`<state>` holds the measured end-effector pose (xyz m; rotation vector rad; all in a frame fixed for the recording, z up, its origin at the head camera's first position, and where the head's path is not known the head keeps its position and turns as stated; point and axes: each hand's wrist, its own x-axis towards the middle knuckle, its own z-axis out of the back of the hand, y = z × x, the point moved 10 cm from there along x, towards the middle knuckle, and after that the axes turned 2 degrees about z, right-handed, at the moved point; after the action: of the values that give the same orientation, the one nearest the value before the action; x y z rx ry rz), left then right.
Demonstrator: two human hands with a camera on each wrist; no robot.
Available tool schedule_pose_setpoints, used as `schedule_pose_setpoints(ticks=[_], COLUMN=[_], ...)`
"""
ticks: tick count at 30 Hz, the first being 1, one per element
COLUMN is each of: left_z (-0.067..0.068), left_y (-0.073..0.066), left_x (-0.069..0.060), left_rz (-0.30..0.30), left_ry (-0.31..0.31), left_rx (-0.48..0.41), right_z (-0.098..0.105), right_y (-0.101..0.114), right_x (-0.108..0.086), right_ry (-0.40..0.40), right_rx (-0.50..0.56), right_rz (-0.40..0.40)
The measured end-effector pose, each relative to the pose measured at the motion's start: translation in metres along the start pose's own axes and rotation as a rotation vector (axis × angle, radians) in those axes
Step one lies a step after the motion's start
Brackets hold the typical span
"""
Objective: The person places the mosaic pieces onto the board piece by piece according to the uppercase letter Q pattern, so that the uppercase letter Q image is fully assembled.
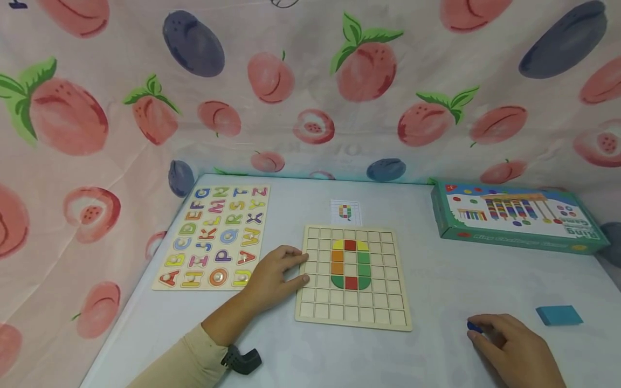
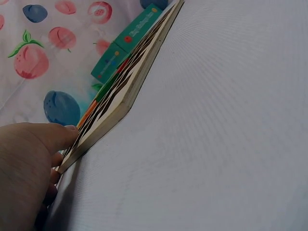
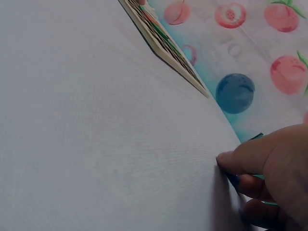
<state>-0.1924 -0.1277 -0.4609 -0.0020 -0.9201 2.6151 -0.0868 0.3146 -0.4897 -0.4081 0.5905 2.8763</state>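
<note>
A square wooden grid board (image 1: 317,296) lies on the table with red, orange, green and yellow pieces forming a ring in its cells. At the board's left edge rests my left hand (image 1: 274,277), its thumb and fingertips touching the rim; the left wrist view shows the thumb (image 2: 62,136) against the edge. My right hand (image 1: 519,347), low over the table to the right of the board, pinches a small dark blue piece (image 1: 474,326) between thumb and index finger. Fingers mostly cover this piece (image 3: 234,180) in the right wrist view, so its full shape is hidden.
Behind the board lies a small pattern card (image 1: 356,213). A wooden alphabet board (image 1: 264,215) is on the left. At the back right sits a green ring-game box (image 1: 509,243), and a teal block (image 1: 559,316) lies beyond the right hand. A fruit-print cloth (image 1: 291,43) hangs behind.
</note>
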Motion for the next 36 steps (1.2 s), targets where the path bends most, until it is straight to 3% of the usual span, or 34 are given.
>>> schedule_pose_setpoints(ticks=[8, 15, 22, 36], left_z=[0.0, 0.0, 0.0, 0.001], left_y=[0.001, 0.0, 0.0, 0.0], left_x=[0.0, 0.0, 0.0, -0.001], left_rz=[0.0, 0.006, 0.003, 0.012], left_ry=[0.004, 0.009, 0.007, 0.009], left_rx=[0.009, 0.0, 0.007, -0.005], right_z=[0.002, 0.004, 0.014, 0.014], right_y=[0.005, 0.014, 0.044, 0.113], right_x=[-0.001, 0.002, 0.002, 0.005], right_ry=[0.004, -0.038, -0.146, -0.227], right_rx=[0.003, 0.026, 0.053, 0.188], right_rz=[-0.001, 0.016, 0.119, 0.385])
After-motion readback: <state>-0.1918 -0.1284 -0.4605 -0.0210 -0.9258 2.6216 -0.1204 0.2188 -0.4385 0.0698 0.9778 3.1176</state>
